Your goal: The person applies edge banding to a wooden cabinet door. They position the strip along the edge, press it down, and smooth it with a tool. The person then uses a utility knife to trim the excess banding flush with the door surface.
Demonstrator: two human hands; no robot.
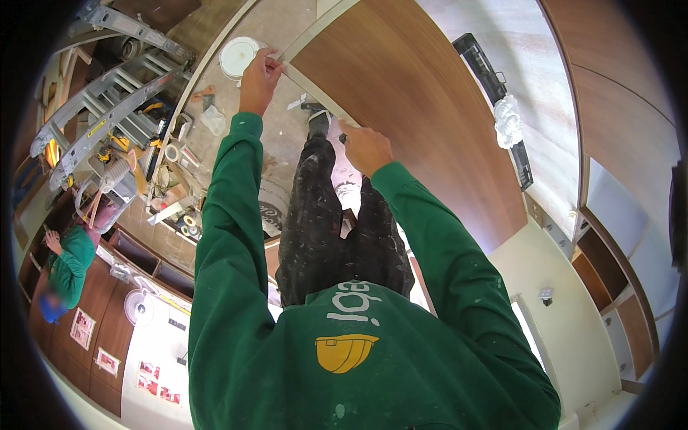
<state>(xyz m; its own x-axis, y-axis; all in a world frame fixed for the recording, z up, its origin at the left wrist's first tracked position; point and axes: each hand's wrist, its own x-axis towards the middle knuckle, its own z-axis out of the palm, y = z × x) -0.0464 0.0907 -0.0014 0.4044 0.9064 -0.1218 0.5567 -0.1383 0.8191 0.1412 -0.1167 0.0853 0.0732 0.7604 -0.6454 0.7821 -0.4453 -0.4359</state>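
A large brown wood-grain panel (pixel 408 86) lies in front of me and to the right, with a pale strip (pixel 315 94) along its edge. My left hand (pixel 259 80) is at the panel's far left corner, thumb and fingers pinched together against the pale edge. Whatever sits between those fingertips is too small to make out. Nearer to me, my right hand (pixel 367 149) is closed around a small dark tool (pixel 342 137) beside the same edge. Only the tool's rounded dark end shows, so its kind is hidden.
A white-lidded bucket (pixel 240 57) stands beyond my left hand. Aluminium ladders (pixel 107 107), tape rolls and several tools crowd the left. A long black case (pixel 487 72) and crumpled white plastic (pixel 507 122) lie past the panel. Another person (pixel 72 265) in green is at far left.
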